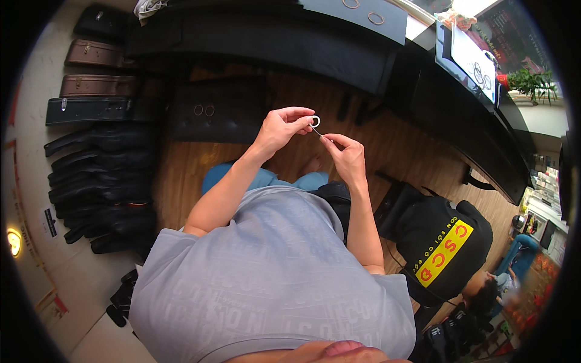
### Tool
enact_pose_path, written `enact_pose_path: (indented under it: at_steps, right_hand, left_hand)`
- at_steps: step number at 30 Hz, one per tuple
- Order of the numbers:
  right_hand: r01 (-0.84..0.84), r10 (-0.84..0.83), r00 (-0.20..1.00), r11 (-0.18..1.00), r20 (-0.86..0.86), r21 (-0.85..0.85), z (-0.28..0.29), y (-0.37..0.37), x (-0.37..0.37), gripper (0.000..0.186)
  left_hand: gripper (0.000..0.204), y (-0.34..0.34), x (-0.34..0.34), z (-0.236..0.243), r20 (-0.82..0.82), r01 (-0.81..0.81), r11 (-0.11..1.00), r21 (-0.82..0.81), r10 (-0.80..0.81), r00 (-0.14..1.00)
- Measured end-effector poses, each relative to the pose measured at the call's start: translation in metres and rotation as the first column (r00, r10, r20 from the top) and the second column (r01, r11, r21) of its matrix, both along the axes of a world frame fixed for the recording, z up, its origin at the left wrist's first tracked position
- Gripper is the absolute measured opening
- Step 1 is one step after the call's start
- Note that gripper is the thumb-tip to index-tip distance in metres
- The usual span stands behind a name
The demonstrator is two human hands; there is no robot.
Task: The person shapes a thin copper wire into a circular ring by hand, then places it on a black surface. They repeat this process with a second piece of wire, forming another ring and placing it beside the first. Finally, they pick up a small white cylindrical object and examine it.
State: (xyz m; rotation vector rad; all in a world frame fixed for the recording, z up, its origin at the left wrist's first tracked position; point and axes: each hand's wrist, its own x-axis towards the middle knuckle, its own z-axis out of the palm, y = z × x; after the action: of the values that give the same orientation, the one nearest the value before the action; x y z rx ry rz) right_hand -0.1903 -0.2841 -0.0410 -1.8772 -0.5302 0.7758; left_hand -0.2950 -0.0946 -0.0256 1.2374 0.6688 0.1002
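Note:
In front of my chest, a small white ring (pixel 315 121) is pinched between the thumb and fingers of my left hand (pixel 282 128). A thin dark strand (pixel 318 132) runs from the ring down to my right hand (pixel 347 158), whose thumb and forefinger close on its lower end. Both forearms reach forward over the wooden floor. Whether strand and ring are one piece, I cannot tell. Two thin copper-coloured hoops (pixel 204 111) lie on a black padded bench (pixel 221 130) beyond my left hand, untouched.
A long black table (pixel 272 36) curves across the front, with hoops (pixel 375 18) on its top. More hoops lie on a white sheet (pixel 475 63) at right. Instrument cases (pixel 97 112) and black bags (pixel 100 163) line the left wall. A person in black (pixel 448 242) is close on my right.

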Motion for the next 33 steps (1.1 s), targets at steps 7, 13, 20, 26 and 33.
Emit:
enact_pose_path:
  at_steps: [7,13,20,26,33]
  right_hand:
    - [0.225,-0.151,0.955,0.930,-0.256,0.290,0.006,0.065,-0.044,0.023]
    - [0.195,-0.097,0.939,0.940,-0.329,0.281,0.015,0.120,-0.096,0.021]
    - [0.069,-0.031,0.974,0.984,-0.223,0.164,0.019,0.168,-0.141,0.018]
    - [0.026,0.012,0.978,0.983,-0.210,0.181,0.017,0.188,-0.156,0.023]
    - [0.086,0.008,0.957,0.947,-0.290,0.310,0.023,0.187,-0.153,0.035]
  left_hand:
    - [0.028,0.053,-0.048,0.011,0.116,0.039,0.997,-0.066,-0.031,0.993]
    - [0.025,0.099,-0.100,0.011,0.177,0.040,0.998,-0.053,-0.030,0.984]
    - [0.023,0.141,-0.148,0.000,0.251,-0.008,0.997,-0.074,0.026,0.968]
    - [0.024,0.159,-0.165,-0.001,0.201,0.003,0.999,-0.049,0.007,0.980]
    - [0.025,0.156,-0.154,-0.014,0.112,0.071,0.997,-0.009,-0.070,0.991]
